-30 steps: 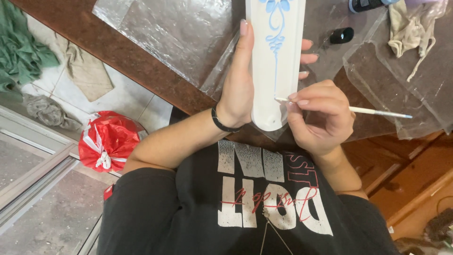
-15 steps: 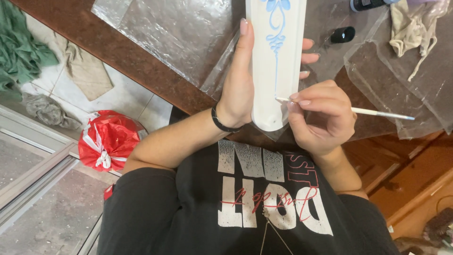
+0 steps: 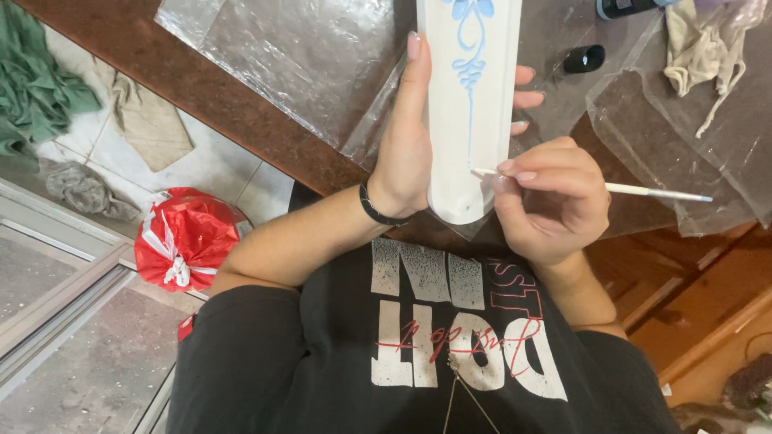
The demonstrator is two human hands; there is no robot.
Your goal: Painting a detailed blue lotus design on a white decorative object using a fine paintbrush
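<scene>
From the head camera, the left hand (image 3: 410,137) grips a long white board (image 3: 470,112) with a rounded near end, thumb stretched up along its left edge and fingertips (image 3: 523,100) curling out from behind its right edge. The board stands lengthwise away from the person, over the edge of a brown table (image 3: 241,104), and bears a blue painted flourish (image 3: 469,48) running down its middle. The right hand (image 3: 551,197) pinches a thin white paintbrush (image 3: 651,193) between thumb and fingers; the brush tip touches the board's lower right part, just under the end of the blue line, while the handle points off to the right. A black band (image 3: 378,210) circles the left wrist.

Clear plastic sheeting (image 3: 305,56) covers the tabletop. A black cap (image 3: 583,58) lies just beyond the right hand, and a pale rag (image 3: 700,48) sits at the upper right. On the tiled floor to the left lie a red tied bag (image 3: 183,239) and green cloth (image 3: 32,88).
</scene>
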